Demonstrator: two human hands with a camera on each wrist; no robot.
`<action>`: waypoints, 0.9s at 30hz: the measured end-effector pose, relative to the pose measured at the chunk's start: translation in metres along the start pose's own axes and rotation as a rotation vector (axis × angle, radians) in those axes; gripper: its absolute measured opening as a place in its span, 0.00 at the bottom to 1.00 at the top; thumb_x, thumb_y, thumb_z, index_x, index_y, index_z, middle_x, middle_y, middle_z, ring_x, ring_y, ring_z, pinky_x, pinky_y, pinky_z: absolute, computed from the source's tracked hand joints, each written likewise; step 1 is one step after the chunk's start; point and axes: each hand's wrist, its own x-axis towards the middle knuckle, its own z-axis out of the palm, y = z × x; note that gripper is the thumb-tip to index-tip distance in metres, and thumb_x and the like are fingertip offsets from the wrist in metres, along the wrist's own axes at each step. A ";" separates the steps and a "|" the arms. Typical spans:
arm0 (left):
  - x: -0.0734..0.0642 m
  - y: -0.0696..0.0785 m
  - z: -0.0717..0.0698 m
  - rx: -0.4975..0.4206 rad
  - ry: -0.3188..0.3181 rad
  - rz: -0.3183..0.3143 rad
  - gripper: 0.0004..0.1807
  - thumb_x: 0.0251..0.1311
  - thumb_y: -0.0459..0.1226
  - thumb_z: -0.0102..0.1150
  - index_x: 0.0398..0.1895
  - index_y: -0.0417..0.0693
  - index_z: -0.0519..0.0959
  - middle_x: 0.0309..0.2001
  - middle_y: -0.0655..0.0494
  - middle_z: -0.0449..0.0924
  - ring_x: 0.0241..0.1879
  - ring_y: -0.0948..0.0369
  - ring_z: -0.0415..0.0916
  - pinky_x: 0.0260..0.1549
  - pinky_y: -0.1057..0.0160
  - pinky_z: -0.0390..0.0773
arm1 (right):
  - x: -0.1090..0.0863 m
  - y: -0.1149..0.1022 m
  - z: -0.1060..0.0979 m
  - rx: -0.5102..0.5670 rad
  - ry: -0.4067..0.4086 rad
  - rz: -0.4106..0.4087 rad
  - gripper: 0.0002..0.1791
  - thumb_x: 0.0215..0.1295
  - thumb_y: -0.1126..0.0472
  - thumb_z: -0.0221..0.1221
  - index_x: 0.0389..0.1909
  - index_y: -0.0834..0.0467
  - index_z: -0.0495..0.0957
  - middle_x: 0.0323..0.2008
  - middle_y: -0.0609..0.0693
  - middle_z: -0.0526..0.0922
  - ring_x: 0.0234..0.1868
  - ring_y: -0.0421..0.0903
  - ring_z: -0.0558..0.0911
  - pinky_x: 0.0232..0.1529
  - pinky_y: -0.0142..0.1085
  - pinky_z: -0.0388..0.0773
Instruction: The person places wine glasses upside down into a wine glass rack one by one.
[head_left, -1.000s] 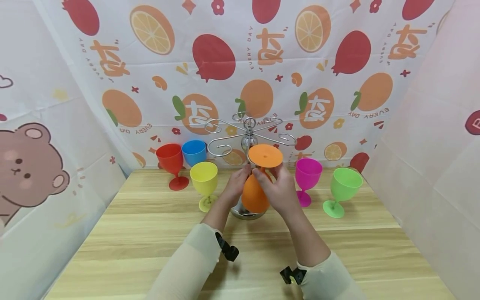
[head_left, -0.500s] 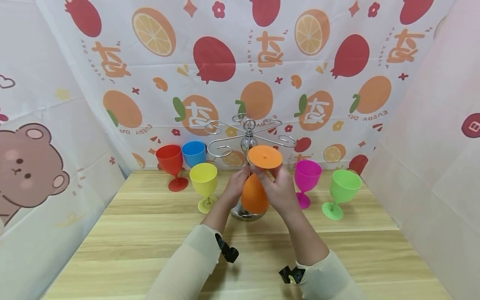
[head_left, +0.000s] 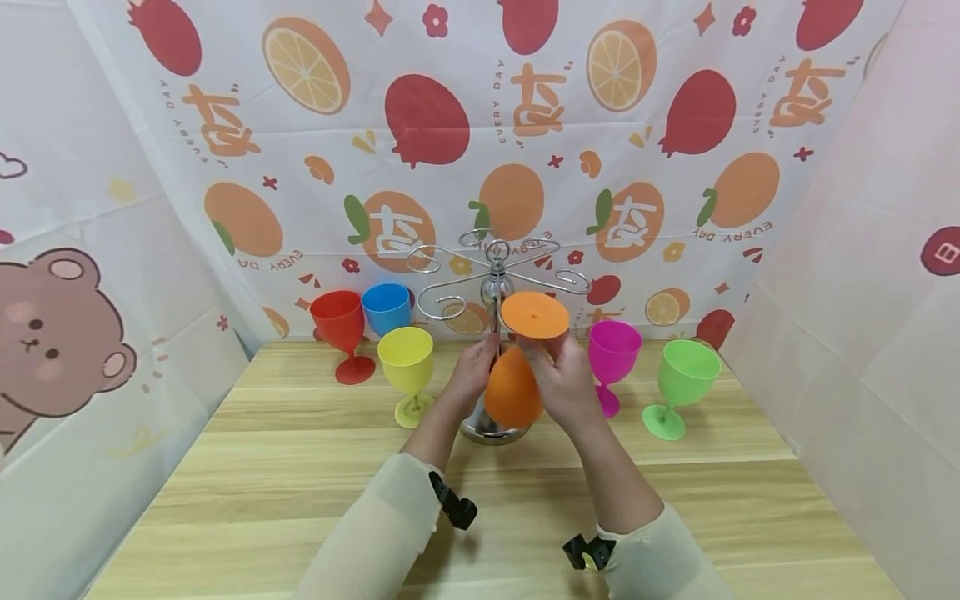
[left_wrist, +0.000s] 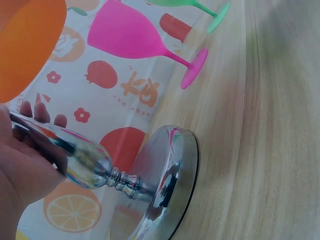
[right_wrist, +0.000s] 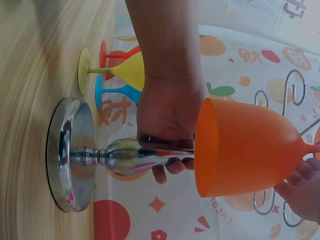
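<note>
An orange goblet (head_left: 513,390) hangs upside down in front of the chrome stand (head_left: 495,432), its round foot uppermost. Near its stem, my right hand (head_left: 564,379) holds it with thumb and fingers; the right wrist view shows the cup's mouth facing the stand's base and the fingers (right_wrist: 303,187) at the stem end. My left hand (head_left: 468,375) grips the stand's post (left_wrist: 82,157), with fingers wrapped round the shiny bulging column in both wrist views. Curled wire arms (head_left: 450,302) spread from the stand's top, above the goblet's foot.
Left of the stand stand a red goblet (head_left: 340,321), a blue goblet (head_left: 387,308) and a yellow goblet (head_left: 407,362), upright on the wooden table (head_left: 300,500). A magenta goblet (head_left: 615,350) and a green goblet (head_left: 687,373) are on the right. Behind hangs a fruit-print cloth (head_left: 427,121).
The orange goblet and my right hand have shifted very slightly to the right. My left hand keeps its grip on the post, and the other goblets stay put.
</note>
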 end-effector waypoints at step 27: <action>-0.007 -0.006 0.006 -0.045 0.018 0.140 0.30 0.76 0.51 0.40 0.45 0.26 0.73 0.33 0.47 0.81 0.35 0.62 0.74 0.38 0.65 0.69 | 0.001 0.012 -0.020 0.097 0.018 0.005 0.25 0.77 0.54 0.46 0.69 0.60 0.62 0.62 0.57 0.72 0.61 0.46 0.71 0.69 0.45 0.67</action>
